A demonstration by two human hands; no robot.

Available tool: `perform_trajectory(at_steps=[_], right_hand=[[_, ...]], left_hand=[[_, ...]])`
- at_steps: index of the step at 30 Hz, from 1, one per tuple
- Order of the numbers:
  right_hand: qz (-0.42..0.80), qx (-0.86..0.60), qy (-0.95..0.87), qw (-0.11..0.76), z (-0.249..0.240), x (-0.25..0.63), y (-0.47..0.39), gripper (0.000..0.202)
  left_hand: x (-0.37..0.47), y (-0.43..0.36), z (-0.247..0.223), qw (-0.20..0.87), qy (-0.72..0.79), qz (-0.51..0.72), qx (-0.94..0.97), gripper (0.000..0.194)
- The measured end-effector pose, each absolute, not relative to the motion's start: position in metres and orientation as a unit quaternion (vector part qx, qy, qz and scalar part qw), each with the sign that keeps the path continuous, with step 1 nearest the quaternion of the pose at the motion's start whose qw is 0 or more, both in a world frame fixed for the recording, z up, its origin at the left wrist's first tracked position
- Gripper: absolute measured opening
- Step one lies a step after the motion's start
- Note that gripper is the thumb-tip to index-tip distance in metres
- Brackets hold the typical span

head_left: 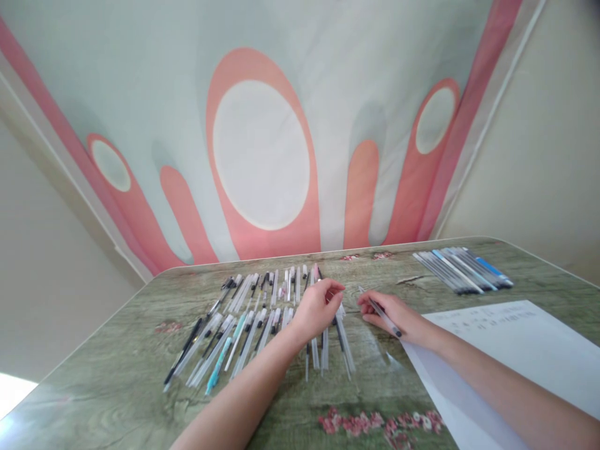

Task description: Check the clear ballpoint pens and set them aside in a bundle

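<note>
My right hand (387, 312) is closed around a clear-barrelled pen (385, 317). The pen slants, its dark end near the wrist and its other end pointing up and left past the fingertips. To the left, my left hand (321, 305) hovers at the right end of the pens, its fingers loosely bent and the thumb apart; nothing shows between them. Disassembled pen parts, such as clear tubes, refills and caps, lie in a back row (262, 290) and a front row (248, 331). Among them is a turquoise pen (219, 365). My left hand and forearm hide part of both rows.
A bundle of pens (462, 270), grey and blue, lies at the back right. In front of it, a white paper sheet (510, 356) with writing lies under my right forearm. The wood-patterned table (117, 362) meets a pink-and-grey printed cloth (262, 31) behind.
</note>
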State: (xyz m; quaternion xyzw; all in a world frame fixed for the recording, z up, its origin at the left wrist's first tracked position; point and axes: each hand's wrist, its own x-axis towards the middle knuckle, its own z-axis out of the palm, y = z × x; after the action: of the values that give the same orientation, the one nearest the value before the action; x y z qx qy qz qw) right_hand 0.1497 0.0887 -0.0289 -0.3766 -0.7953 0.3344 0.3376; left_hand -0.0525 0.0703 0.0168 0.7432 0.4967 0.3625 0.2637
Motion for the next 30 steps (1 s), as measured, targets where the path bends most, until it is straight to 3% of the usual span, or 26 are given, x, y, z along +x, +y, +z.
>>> perform_trajectory(at_steps=[9, 16, 24, 30], right_hand=[[0.293, -0.373, -0.811, 0.342, -0.025, 0.150, 0.083, 0.018], [0.343, -0.389, -0.779, 0.352, -0.019, 0.147, 0.071, 0.021], [0.547, -0.352, -0.658, 0.381, -0.022, 0.137, 0.064, 0.031], [0.616, -0.366, -0.553, 0.425, -0.028, 0.134, 0.064, 0.036]], left_hand=[[-0.045, 0.044, 0.003, 0.124, 0.480, 0.335, 0.801, 0.016], [-0.039, 0.033, 0.000, 0.061, 0.456, 0.309, 0.832, 0.013], [-0.034, 0.027, -0.001, 0.135, 0.443, 0.394, 0.794, 0.015], [-0.034, 0.031, -0.003, 0.196, 0.443, 0.423, 0.766, 0.013]])
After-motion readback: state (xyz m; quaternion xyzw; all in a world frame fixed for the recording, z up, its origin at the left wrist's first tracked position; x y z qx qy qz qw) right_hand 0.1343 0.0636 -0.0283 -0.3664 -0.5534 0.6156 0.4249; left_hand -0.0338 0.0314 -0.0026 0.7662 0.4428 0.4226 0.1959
